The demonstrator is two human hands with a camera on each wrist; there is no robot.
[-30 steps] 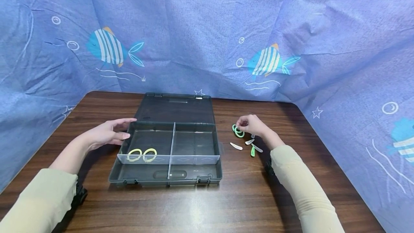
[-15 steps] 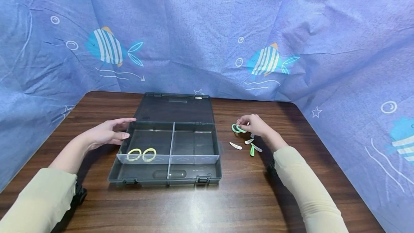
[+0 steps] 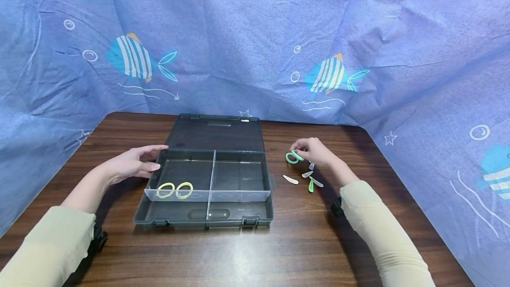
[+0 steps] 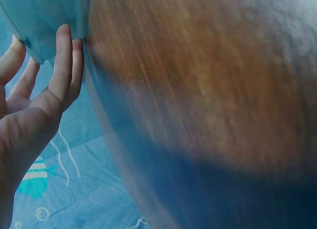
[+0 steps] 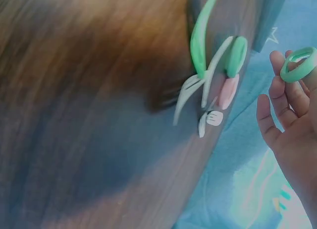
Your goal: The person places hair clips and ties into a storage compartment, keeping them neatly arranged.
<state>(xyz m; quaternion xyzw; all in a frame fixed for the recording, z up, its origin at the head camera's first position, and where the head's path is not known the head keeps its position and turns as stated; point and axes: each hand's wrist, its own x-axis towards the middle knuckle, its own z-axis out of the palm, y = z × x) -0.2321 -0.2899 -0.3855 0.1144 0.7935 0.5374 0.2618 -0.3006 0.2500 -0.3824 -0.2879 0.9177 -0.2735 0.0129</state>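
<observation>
My right hand (image 3: 316, 152) pinches a green hair tie (image 3: 296, 155) between thumb and fingertips, just over the table; in the right wrist view the held hair tie (image 5: 298, 64) stands off the tabletop. A second green hair tie (image 3: 292, 162) lies beneath it. Around them are several white snap hair clips (image 3: 291, 180) and a green snap hair clip (image 3: 311, 185). My left hand (image 3: 127, 165) rests with spread fingers against the left side of a dark see-through divided box (image 3: 241, 174). Two yellow hair ties (image 3: 185, 184) lie in its back left compartment.
The box's lid (image 3: 219, 134) lies folded back toward the curtain. A clear divider (image 3: 239, 196) crosses the box near its front. A blue fish-print curtain (image 3: 247, 34) borders the back and sides of the wooden table (image 3: 191, 260).
The right hand has lifted one green hair tie slightly, tilting it up off the other, which stays on the table. The left hand and the box have stayed put.
</observation>
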